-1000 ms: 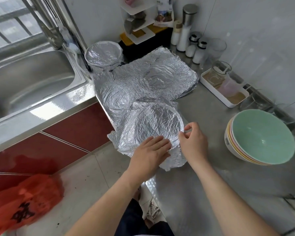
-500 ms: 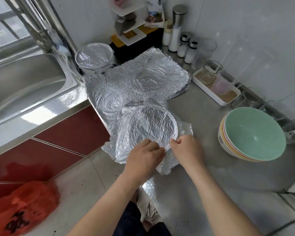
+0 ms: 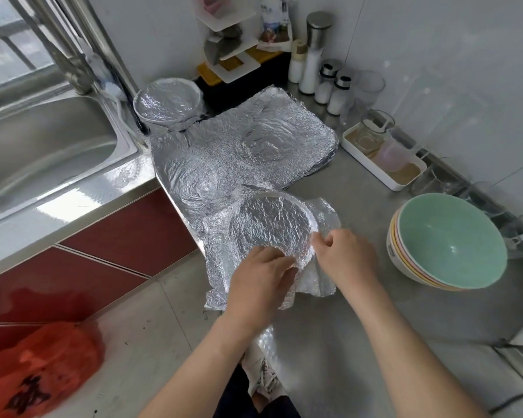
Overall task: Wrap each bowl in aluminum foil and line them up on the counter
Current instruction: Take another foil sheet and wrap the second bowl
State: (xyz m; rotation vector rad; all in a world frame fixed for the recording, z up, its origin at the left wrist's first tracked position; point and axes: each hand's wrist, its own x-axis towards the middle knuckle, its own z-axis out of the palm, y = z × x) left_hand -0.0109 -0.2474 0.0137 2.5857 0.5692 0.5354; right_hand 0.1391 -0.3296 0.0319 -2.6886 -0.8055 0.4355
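Observation:
A bowl under crinkled foil sits at the counter's front edge, loose foil spreading around it. My left hand presses curled fingers on the foil at the bowl's near rim. My right hand pinches the foil at the bowl's right rim. A finished foil-wrapped bowl stands at the back beside the sink. A stack of bare bowls, green on top, waits at the right. Flat foil sheets lie behind the bowl.
The steel sink and tap lie to the left. Spice shakers, a white tray with cups and a shelf rack line the back wall. A red bag lies on the floor. Bare counter lies right of my hands.
Both hands have worked round the near rim of the bowl, folding foil down. My left hand went from flat on the foil top to curled at the rim.

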